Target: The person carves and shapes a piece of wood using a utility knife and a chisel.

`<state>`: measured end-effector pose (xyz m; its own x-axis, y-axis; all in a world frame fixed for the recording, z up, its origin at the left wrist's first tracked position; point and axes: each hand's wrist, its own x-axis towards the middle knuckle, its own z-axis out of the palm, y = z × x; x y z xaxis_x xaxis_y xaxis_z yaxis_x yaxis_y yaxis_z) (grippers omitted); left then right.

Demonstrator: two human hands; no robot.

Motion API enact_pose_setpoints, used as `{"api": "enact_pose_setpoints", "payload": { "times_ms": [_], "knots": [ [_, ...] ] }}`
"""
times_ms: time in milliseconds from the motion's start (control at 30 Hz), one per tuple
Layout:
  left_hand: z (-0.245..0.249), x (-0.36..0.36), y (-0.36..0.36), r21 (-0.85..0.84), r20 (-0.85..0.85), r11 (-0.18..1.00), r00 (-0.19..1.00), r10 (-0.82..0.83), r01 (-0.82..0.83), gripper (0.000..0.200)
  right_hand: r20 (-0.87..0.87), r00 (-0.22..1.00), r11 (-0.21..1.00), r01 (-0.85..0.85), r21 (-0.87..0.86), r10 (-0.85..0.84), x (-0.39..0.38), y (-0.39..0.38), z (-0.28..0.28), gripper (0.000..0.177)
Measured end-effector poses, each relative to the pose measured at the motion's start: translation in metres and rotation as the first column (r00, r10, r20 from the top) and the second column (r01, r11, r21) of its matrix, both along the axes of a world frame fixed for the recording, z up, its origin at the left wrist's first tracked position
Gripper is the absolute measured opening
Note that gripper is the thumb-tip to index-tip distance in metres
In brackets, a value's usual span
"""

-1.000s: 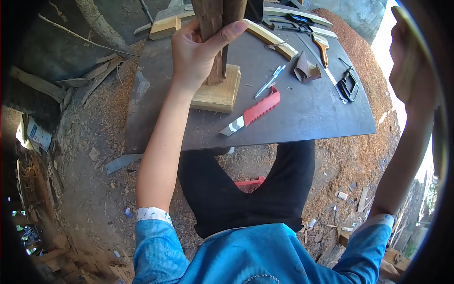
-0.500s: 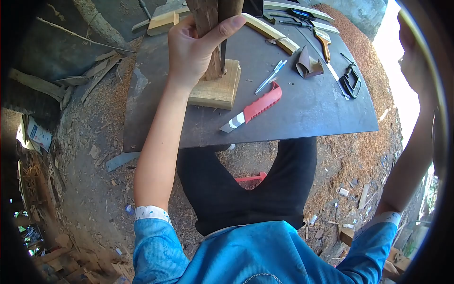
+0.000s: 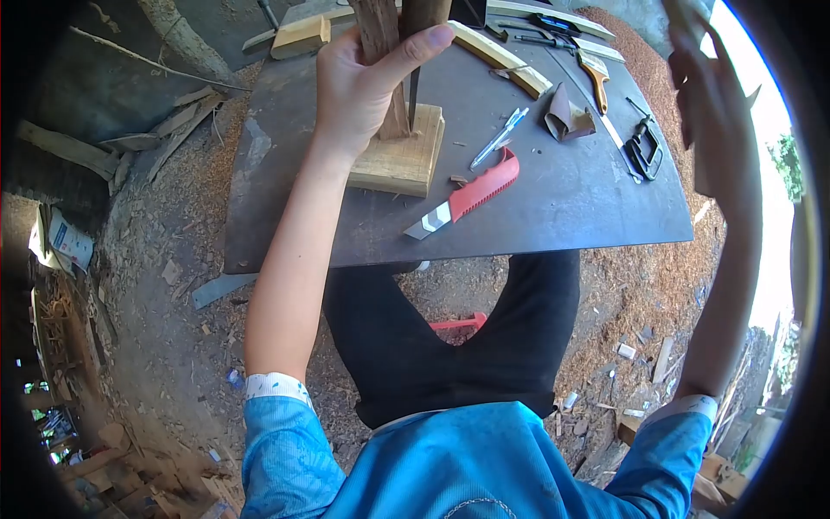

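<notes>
My left hand (image 3: pixel 359 91) is closed around a rough upright wood piece (image 3: pixel 378 39) and a dark rounded handle (image 3: pixel 423 19) beside it. A narrow dark blade (image 3: pixel 413 97) runs down from the handle to a light wooden block (image 3: pixel 402 164). The lower end of the wood piece meets the block's top; their upper ends are cut off by the frame. At the far right my right hand (image 3: pixel 713 121) is raised, blurred and away from the block. Its grip is unclear.
A red-handled knife (image 3: pixel 484 189), a pen (image 3: pixel 499 138) and a folded brown piece (image 3: pixel 566 117) lie on the dark table (image 3: pixel 346 240). Farther right are a brush (image 3: pixel 595 78) and a black clamp (image 3: pixel 642 151). A curved wooden strip (image 3: pixel 501 60) lies at the back.
My right hand has moved inward and to the left from the right edge. My left hand, still closed around the wood piece and handle, has shifted very slightly right.
</notes>
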<state>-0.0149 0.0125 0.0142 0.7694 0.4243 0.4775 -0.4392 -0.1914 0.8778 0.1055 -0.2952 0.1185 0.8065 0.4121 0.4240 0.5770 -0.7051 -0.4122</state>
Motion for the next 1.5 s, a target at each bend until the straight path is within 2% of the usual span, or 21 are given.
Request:
{"api": "enact_pose_setpoints", "payload": {
  "times_ms": [33,100,133,200,267,300,400,433,500,567,667,700,833,900,1000,1033,1133,1200,1300,1400,1500],
  "knots": [
    [0.0,0.001,-0.001,-0.017,0.004,1.0,1.0,0.002,-0.001,0.034,0.018,1.0,0.999,-0.006,-0.042,0.007,0.001,0.003,-0.02,0.037],
    [-0.001,0.002,-0.002,-0.051,0.02,0.998,1.0,-0.022,0.023,0.036,-0.043,0.999,0.986,-0.004,-0.168,-0.003,-0.004,0.012,-0.048,0.032],
    [-0.005,0.004,0.0,-0.067,0.03,0.997,0.999,-0.045,0.047,0.037,-0.121,0.992,0.968,-0.006,-0.249,-0.025,-0.01,0.018,-0.06,0.037],
    [-0.005,0.003,-0.002,-0.075,0.017,0.995,0.998,-0.063,0.065,0.039,-0.062,0.996,0.936,-0.083,-0.342,0.066,0.008,0.008,-0.111,0.037],
    [0.005,-0.002,-0.009,-0.061,-0.031,0.997,0.999,-0.042,0.041,0.04,0.038,0.985,0.925,-0.147,-0.351,0.171,0.013,0.007,-0.144,0.036],
    [0.005,-0.002,-0.008,-0.073,-0.032,0.995,0.997,-0.064,0.062,0.041,0.019,0.991,0.909,-0.116,-0.4,0.135,0.013,0.011,-0.148,0.042],
    [0.009,-0.002,-0.009,-0.061,-0.073,0.997,0.996,-0.047,0.043,0.039,0.256,0.945,0.955,-0.133,-0.264,0.202,0.012,0.035,-0.141,0.052],
    [0.008,0.0,-0.008,-0.063,-0.068,0.997,0.996,-0.058,0.053,0.039,0.23,0.929,0.953,-0.26,-0.157,0.291,0.012,0.048,-0.123,0.053],
    [0.006,0.001,-0.006,-0.067,-0.055,0.995,0.995,-0.081,0.077,0.04,0.186,0.863,0.873,-0.485,0.042,0.47,0.011,0.073,-0.087,0.052],
    [0.008,0.001,-0.006,-0.056,-0.048,0.993,0.993,-0.105,0.102,0.039,0.091,0.804,0.779,-0.593,0.205,0.588,-0.006,0.097,-0.051,0.05],
    [-0.002,0.007,0.006,0.015,-0.037,0.988,0.988,-0.151,0.151,0.043,-0.013,0.712,0.672,-0.657,0.34,0.702,-0.03,0.122,-0.011,0.05],
    [0.001,0.006,0.005,0.048,-0.033,0.985,0.985,-0.167,0.168,0.045,-0.012,0.706,0.661,-0.657,0.362,0.708,-0.03,0.125,-0.004,0.051],
    [0.016,0.0,-0.007,-0.098,0.077,0.975,0.978,-0.192,0.199,0.054,0.05,0.739,0.643,-0.616,0.456,0.672,-0.041,0.133,-0.005,0.048],
    [0.016,0.004,-0.007,-0.082,0.092,0.986,0.987,-0.135,0.143,0.058,0.122,0.787,0.658,-0.58,0.479,0.605,-0.044,0.132,-0.007,0.046],
    [0.002,0.011,-0.002,-0.023,0.183,0.997,0.981,-0.062,0.068,0.061,0.198,0.799,0.619,-0.574,0.537,0.569,-0.047,0.134,-0.009,0.046],
    [0.004,0.008,-0.004,-0.05,0.129,0.997,0.991,-0.046,0.053,0.061,0.215,0.793,0.592,-0.578,0.561,0.57,-0.047,0.134,-0.009,0.046],
    [0.007,0.003,-0.002,-0.077,0.061,0.996,0.997,-0.047,0.051,0.063,0.214,0.771,0.588,-0.606,0.535,0.6,-0.046,0.127,-0.001,0.047],
    [-0.01,0.012,0.008,-0.03,0.137,0.994,0.986,-0.099,0.104,0.063,0.221,0.766,0.589,-0.616,0.524,0.604,-0.046,0.125,0.001,0.047],
    [0.004,0.0,-0.007,-0.043,0.068,0.999,0.998,-0.018,0.021,0.063,0.238,0.756,0.597,-0.636,0.49,0.61,-0.049,0.123,0.005,0.048],
    [-0.014,0.014,0.007,0.027,0.187,0.991,0.973,-0.131,0.128,0.064,0.297,0.76,0.544,-0.63,0.554,0.578,-0.054,0.131,-0.005,0.048],
    [-0.007,0.011,-0.003,0.012,0.191,0.993,0.975,-0.115,0.115,0.064,0.321,0.764,0.564,-0.635,0.528,0.56,-0.056,0.135,-0.009,0.047]
  ]
}}
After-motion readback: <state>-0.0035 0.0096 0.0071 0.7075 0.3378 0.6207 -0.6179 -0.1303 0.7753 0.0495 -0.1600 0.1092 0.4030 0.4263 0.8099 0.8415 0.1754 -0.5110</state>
